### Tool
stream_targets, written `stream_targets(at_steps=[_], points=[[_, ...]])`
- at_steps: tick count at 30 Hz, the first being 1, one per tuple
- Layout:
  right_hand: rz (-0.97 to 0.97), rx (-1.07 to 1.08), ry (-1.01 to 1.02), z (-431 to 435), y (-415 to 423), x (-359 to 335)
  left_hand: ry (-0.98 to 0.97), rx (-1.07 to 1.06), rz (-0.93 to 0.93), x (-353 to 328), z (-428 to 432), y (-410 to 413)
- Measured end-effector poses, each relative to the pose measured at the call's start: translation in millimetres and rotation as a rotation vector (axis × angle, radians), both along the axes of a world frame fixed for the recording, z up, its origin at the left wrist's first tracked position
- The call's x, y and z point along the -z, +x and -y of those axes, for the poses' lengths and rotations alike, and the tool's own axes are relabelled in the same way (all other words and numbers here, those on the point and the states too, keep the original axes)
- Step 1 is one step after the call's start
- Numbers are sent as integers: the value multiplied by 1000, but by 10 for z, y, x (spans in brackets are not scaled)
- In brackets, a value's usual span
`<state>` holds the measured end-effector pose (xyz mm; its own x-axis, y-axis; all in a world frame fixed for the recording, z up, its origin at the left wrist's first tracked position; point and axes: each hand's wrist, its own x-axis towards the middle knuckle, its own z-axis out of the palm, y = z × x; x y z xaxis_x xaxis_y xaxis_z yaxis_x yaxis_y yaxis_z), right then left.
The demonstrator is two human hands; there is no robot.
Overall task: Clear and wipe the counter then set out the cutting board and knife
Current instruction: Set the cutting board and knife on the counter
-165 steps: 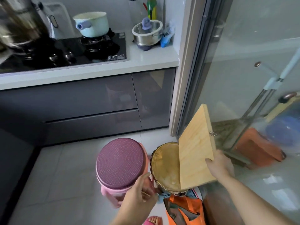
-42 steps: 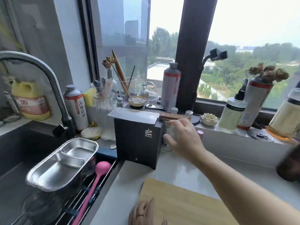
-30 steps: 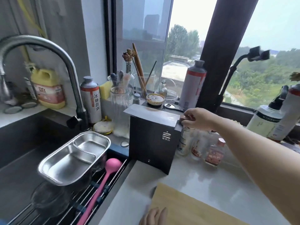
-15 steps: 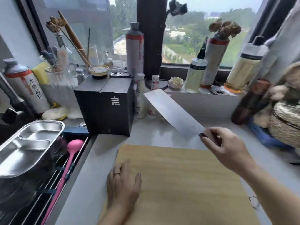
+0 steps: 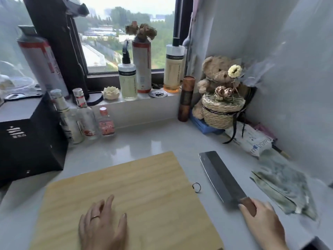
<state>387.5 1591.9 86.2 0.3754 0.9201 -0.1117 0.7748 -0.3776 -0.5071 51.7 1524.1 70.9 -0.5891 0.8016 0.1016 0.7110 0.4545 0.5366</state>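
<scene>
Left hand (image 5: 102,224) lies flat, fingers straight, on the cutting board (image 5: 144,192). Right hand (image 5: 261,221) grips the knife (image 5: 219,175) handle, blade on bare counter (image 5: 137,145) just beside the board's right edge.

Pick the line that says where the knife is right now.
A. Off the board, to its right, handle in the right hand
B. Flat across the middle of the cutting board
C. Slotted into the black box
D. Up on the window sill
A: the knife sits to the right of the cutting board, blade clear of the wood, and the right hand grips its wooden handle.
</scene>
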Motion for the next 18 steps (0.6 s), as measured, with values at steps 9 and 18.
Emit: stream_targets(at_steps=[9, 18], points=[[128, -59, -22, -92, -132, 59, 3, 204, 21, -16, -100, 348], [225, -64, -32, -187, -106, 222, -41, 191, 47, -7, -212, 539]])
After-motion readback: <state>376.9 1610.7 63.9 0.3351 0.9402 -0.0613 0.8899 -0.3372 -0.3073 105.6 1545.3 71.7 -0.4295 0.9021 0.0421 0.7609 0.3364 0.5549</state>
